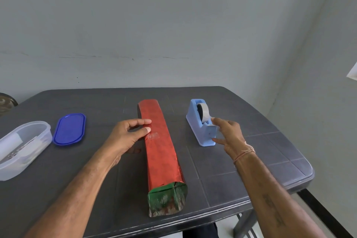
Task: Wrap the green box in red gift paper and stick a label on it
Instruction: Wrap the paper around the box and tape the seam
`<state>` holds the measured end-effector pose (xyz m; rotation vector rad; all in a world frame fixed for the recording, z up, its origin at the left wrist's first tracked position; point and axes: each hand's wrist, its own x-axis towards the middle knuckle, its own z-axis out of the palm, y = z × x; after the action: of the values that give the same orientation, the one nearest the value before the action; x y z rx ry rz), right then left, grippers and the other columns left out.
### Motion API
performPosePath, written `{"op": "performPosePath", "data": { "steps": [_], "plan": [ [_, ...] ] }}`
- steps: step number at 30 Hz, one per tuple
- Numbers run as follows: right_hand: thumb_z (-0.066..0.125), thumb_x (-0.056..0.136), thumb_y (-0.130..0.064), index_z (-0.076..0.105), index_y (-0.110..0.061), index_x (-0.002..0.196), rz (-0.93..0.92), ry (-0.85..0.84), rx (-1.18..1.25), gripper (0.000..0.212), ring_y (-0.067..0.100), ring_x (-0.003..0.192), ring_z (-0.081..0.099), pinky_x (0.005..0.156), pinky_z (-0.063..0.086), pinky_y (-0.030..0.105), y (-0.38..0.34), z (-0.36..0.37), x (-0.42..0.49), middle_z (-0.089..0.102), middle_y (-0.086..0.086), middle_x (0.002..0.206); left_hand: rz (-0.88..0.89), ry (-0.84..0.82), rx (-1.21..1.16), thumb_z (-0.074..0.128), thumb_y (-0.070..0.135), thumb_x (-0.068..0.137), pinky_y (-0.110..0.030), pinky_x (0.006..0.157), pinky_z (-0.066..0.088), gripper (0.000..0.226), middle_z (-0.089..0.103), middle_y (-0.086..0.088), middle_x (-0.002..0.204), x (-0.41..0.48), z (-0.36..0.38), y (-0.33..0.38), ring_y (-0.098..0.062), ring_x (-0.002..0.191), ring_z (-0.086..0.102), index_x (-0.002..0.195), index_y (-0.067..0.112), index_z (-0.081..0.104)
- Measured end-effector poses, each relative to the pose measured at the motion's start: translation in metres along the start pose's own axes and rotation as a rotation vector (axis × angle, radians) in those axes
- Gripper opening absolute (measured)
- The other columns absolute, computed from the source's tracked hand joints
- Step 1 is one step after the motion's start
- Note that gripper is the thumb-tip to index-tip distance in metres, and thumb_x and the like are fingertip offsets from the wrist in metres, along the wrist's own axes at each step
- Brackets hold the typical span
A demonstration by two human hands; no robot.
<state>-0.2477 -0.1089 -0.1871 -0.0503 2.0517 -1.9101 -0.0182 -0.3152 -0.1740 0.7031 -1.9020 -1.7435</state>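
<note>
A long box wrapped in shiny red gift paper (158,141) lies lengthwise down the middle of the dark table. Its near end (167,199) is folded shut and reflects green. A strip of clear tape (153,136) sits on the top seam. My left hand (127,137) rests against the box's left edge, thumb and forefinger tips pressing on the paper just above the tape. My right hand (228,135) reaches to the blue tape dispenser (201,121). Its forefinger touches the cutter end and its thumb lies near the base. I cannot see tape between the fingers.
A clear plastic tub (21,149) with white items inside stands at the left edge, its blue lid (70,128) flat beside it. The table's front edge (193,218) runs just below the box, and its right corner (307,172) is close to my right forearm.
</note>
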Motion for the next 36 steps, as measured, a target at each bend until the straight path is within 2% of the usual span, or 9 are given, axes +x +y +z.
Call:
{"op": "performPosePath", "data": {
  "steps": [3, 7, 12, 15, 22, 27, 30, 33, 36],
  "plan": [
    [0.078, 0.087, -0.023, 0.063, -0.008, 0.078, -0.101, 0.078, -0.077, 0.023, 0.017, 0.076, 0.057, 0.08, 0.057, 0.045, -0.002, 0.005, -0.002, 0.062, 0.003, 0.082, -0.013, 0.001, -0.006, 0.074, 0.013, 0.092, -0.038, 0.066, 0.066, 0.024, 0.067, 0.015, 0.111, 0.001, 0.0, -0.001, -0.003, 0.091, 0.069, 0.111, 0.028, 0.077],
    [0.079, 0.086, -0.027, 0.067, -0.011, 0.078, -0.123, 0.073, -0.129, 0.022, 0.017, 0.078, 0.058, 0.067, 0.049, 0.035, -0.006, 0.0, -0.001, 0.066, 0.004, 0.086, -0.015, 0.002, 0.0, 0.074, 0.013, 0.092, -0.032, 0.059, 0.064, 0.024, 0.066, 0.014, 0.113, 0.0, 0.0, 0.0, 0.001, 0.087, 0.068, 0.111, 0.028, 0.077],
    [0.076, 0.09, -0.031, 0.07, -0.011, 0.086, -0.064, -0.021, -0.16, 0.021, 0.015, 0.081, 0.06, 0.079, 0.047, 0.038, -0.016, -0.006, -0.004, 0.069, 0.004, 0.089, -0.022, 0.008, 0.008, 0.076, 0.015, 0.091, -0.039, 0.064, 0.065, 0.025, 0.066, 0.006, 0.124, 0.002, -0.001, -0.003, -0.011, 0.102, 0.07, 0.111, 0.029, 0.078],
    [0.076, 0.091, -0.029, 0.07, -0.011, 0.087, -0.03, -0.051, -0.143, 0.019, 0.015, 0.077, 0.058, 0.081, 0.051, 0.037, -0.02, -0.008, -0.008, 0.069, 0.004, 0.086, -0.02, 0.004, -0.006, 0.075, 0.013, 0.092, -0.044, 0.068, 0.066, 0.024, 0.069, 0.006, 0.121, 0.0, -0.001, -0.001, -0.01, 0.099, 0.072, 0.111, 0.028, 0.078],
    [0.078, 0.088, -0.025, 0.07, -0.007, 0.091, 0.029, -0.08, -0.068, 0.02, 0.013, 0.067, 0.056, 0.059, 0.053, 0.023, -0.005, -0.008, -0.011, 0.067, 0.007, 0.08, -0.017, 0.007, -0.002, 0.074, 0.013, 0.092, -0.043, 0.07, 0.066, 0.025, 0.067, 0.008, 0.119, 0.0, -0.001, -0.001, -0.007, 0.098, 0.07, 0.112, 0.028, 0.077],
    [0.08, 0.086, -0.027, 0.072, -0.003, 0.099, 0.091, -0.067, -0.012, 0.029, 0.014, 0.068, 0.058, 0.061, 0.055, 0.025, 0.008, -0.01, -0.01, 0.068, 0.007, 0.081, -0.009, 0.008, -0.004, 0.074, 0.012, 0.092, -0.045, 0.092, 0.06, 0.026, 0.07, 0.008, 0.117, 0.002, -0.001, -0.001, -0.008, 0.106, 0.068, 0.114, 0.025, 0.077],
    [0.081, 0.085, -0.031, 0.072, -0.002, 0.099, 0.129, -0.066, 0.051, 0.033, 0.015, 0.07, 0.057, 0.068, 0.056, 0.028, 0.016, -0.01, -0.011, 0.067, 0.007, 0.082, 0.002, 0.002, 0.005, 0.074, 0.013, 0.092, -0.027, 0.08, 0.058, 0.024, 0.068, 0.01, 0.116, 0.002, -0.001, -0.001, 0.0, 0.099, 0.064, 0.112, 0.028, 0.076],
    [0.08, 0.087, -0.031, 0.068, -0.008, 0.094, 0.145, -0.06, 0.123, 0.027, 0.017, 0.078, 0.055, 0.077, 0.052, 0.035, 0.026, -0.009, -0.013, 0.063, 0.005, 0.089, 0.006, -0.012, 0.007, 0.073, 0.014, 0.094, -0.013, 0.057, 0.054, 0.025, 0.067, 0.01, 0.115, 0.002, 0.0, -0.002, 0.001, 0.095, 0.063, 0.114, 0.026, 0.076],
    [0.08, 0.086, -0.034, 0.068, -0.011, 0.095, 0.149, -0.048, 0.213, 0.028, 0.019, 0.088, 0.06, 0.086, 0.055, 0.038, 0.037, -0.005, -0.014, 0.065, 0.005, 0.097, -0.011, -0.017, -0.006, 0.073, 0.014, 0.093, -0.016, 0.05, 0.055, 0.024, 0.068, 0.007, 0.117, 0.002, 0.0, -0.002, -0.003, 0.095, 0.067, 0.114, 0.026, 0.076]
  ]
}}
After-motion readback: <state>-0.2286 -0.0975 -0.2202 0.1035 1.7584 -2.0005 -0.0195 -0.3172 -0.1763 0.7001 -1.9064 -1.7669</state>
